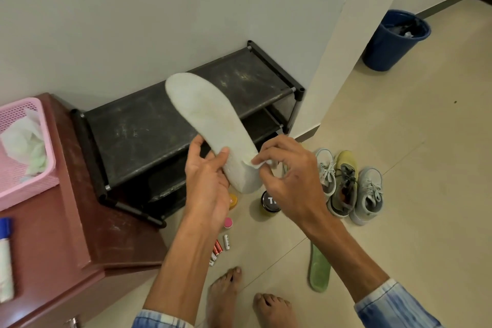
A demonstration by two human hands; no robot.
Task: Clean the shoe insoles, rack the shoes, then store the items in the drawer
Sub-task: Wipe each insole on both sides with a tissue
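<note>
Above the shoe rack (159, 125), the left hand (207, 181) should steady the gripped insole (210, 125) while the right hand (290, 181), pinching a wipe (259, 164), rubs firmly.

A person stands barefoot on a tiled floor, holding a white insole (213, 128) up over a black shoe rack (149, 125). The left hand (207, 181) clasps the insole near its heel end. The right hand (287, 176) pinches a small white wipe (259, 164) against the insole's edge. Three shoes (348, 184) sit side by side on the floor to the right, a green insole (319, 271) lies nearer the feet, and a blue bin (394, 40) stands farther off. A pink basket (24, 192) rests on a reddish-brown surface (66, 234) at left.
</note>
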